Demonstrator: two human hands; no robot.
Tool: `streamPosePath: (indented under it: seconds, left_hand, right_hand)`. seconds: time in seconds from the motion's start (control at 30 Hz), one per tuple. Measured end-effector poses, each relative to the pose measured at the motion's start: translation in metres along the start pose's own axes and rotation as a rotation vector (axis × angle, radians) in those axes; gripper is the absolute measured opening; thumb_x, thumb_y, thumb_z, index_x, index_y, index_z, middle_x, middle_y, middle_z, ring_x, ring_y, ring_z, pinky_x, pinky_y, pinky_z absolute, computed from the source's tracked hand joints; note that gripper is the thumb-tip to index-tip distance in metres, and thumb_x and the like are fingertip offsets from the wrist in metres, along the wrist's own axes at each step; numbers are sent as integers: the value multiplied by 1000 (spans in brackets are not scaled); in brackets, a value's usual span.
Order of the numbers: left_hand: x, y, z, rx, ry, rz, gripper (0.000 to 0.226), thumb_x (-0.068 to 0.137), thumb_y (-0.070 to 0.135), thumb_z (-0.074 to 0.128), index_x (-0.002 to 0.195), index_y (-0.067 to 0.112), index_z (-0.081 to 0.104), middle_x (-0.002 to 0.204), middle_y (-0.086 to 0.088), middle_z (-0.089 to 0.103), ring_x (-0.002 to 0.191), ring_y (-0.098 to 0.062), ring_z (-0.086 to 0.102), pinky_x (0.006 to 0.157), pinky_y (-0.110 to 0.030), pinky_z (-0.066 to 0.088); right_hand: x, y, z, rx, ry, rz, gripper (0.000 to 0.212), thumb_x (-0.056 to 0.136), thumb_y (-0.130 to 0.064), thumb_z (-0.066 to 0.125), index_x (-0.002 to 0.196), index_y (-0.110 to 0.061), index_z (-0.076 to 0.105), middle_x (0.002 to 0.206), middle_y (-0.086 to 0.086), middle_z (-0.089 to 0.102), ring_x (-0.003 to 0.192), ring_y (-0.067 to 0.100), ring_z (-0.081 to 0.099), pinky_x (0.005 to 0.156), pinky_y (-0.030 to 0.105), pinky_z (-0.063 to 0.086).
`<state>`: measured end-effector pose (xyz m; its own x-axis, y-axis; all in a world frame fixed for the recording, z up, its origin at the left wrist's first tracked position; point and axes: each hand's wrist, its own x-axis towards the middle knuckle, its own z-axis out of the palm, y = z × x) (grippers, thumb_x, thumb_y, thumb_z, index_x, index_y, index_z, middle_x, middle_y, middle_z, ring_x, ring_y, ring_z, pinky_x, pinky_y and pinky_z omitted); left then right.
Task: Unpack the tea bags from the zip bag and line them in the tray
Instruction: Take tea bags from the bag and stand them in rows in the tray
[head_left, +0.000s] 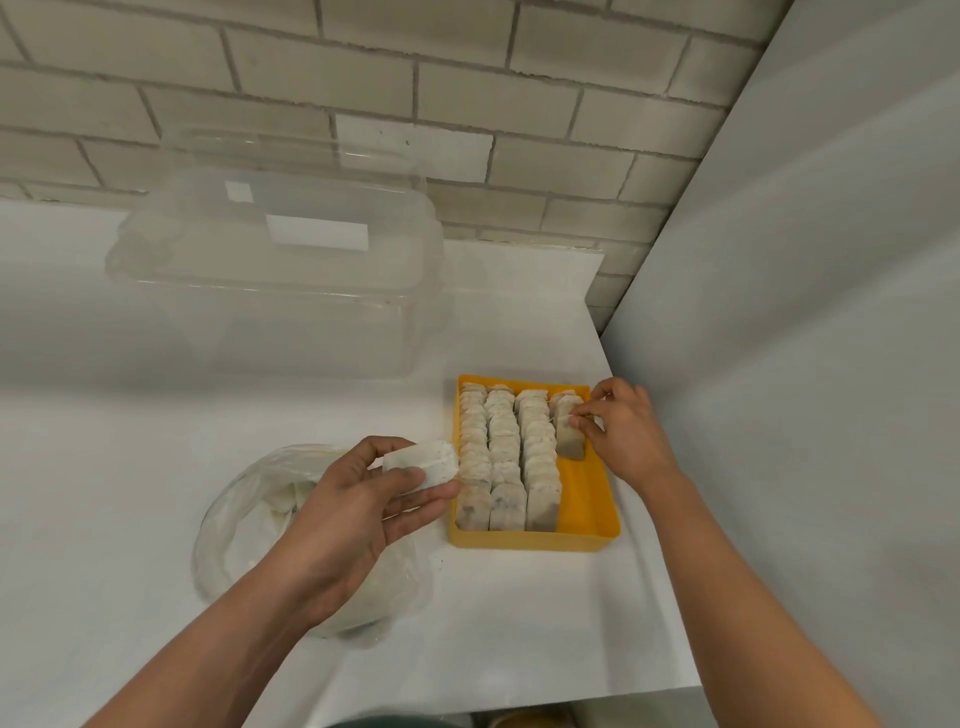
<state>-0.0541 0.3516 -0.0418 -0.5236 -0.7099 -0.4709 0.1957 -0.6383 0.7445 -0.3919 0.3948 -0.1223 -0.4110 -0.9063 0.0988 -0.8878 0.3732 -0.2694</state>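
A yellow tray (589, 512) sits on the white counter, with three full rows of tea bags (506, 457) standing in it. A short fourth row starts at its far right. My right hand (621, 431) pinches a tea bag (569, 434) at the front of that fourth row, inside the tray. My left hand (358, 506) hovers just left of the tray and holds a small stack of white tea bags (423, 462) between thumb and fingers. Under my left wrist lies the clear zip bag (249, 525), open, with more tea bags inside.
A large clear plastic box (291, 291) with its lid stands behind on the counter, against the tiled wall. A grey side panel (779, 312) rises right of the tray. The counter's front edge (519, 701) runs just below my forearms.
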Motion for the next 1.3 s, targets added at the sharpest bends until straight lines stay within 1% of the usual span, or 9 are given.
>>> streamPosePath:
  seconds: [0.27, 0.5, 0.63, 0.73, 0.83, 0.93, 1.07, 1.2, 1.3]
  left_hand:
    - [-2, 0, 3, 34, -15, 50, 16, 99, -10, 55, 107, 3, 60, 70, 2, 73, 101, -34, 77, 87, -31, 63]
    - [0, 1, 3, 113, -23, 123, 14, 98, -2, 64, 111, 3, 63, 104, -16, 77, 100, -32, 77, 85, -31, 64]
    - [-1, -1, 5, 168, -23, 179, 18, 96, 2, 68, 113, 4, 64, 97, -12, 78, 94, -28, 78, 80, -29, 62]
    - [-2, -2, 5, 182, -40, 206, 19, 95, 6, 70, 113, 6, 65, 97, -12, 78, 88, -25, 77, 76, -28, 61]
    - [-3, -4, 4, 195, -53, 189, 21, 95, 8, 71, 114, 8, 65, 101, -12, 78, 89, -25, 76, 75, -29, 61]
    - [-4, -9, 3, 235, -61, 185, 17, 94, 7, 72, 109, 14, 70, 98, -3, 77, 93, -24, 77, 79, -33, 61]
    - [-3, -14, 3, 332, -48, 260, 14, 94, 5, 72, 107, 11, 72, 102, -11, 73, 89, -23, 76, 82, -35, 64]
    - [1, -19, 8, 414, -29, 320, 16, 94, 7, 74, 106, 17, 72, 101, -8, 75, 86, -23, 76, 83, -39, 64]
    - [7, -25, 10, 658, -34, 451, 28, 90, 16, 77, 110, 34, 68, 98, 10, 74, 87, -13, 73, 80, -30, 60]
  right_hand:
    - [-2, -5, 1, -33, 73, 15, 26, 98, -33, 66, 116, -19, 78, 130, 2, 56, 121, 25, 44, 93, 36, 48]
    - [-36, -74, -45, 503, 269, 25, 6, 93, -30, 74, 97, -29, 79, 104, -16, 66, 96, 7, 64, 82, 22, 53]
    - [-69, -131, -69, 895, 49, 38, 8, 93, -30, 74, 99, -32, 78, 99, -17, 75, 88, 6, 69, 80, 21, 55]
    - [-85, -151, -70, 1008, -121, 39, 9, 92, -26, 75, 99, -29, 79, 95, -13, 77, 84, 8, 69, 80, 22, 56]
    - [-90, -156, -69, 896, -72, -6, 6, 94, -22, 73, 93, -25, 78, 81, -10, 73, 76, 7, 65, 74, 22, 53]
    - [-90, -153, -77, 606, 23, -170, 8, 97, -25, 69, 99, -27, 77, 86, -14, 71, 83, 8, 65, 76, 28, 53]
    - [-93, -154, -93, 340, 101, -370, 15, 99, -27, 66, 106, -23, 78, 88, -12, 69, 83, 6, 61, 73, 23, 48]
    - [-92, -148, -101, 281, 92, -366, 13, 97, -27, 69, 105, -24, 78, 89, -12, 72, 82, 6, 63, 74, 26, 51]
    - [-85, -132, -101, 269, 184, -317, 11, 95, -24, 72, 103, -23, 79, 93, -13, 75, 82, 6, 66, 78, 23, 51]
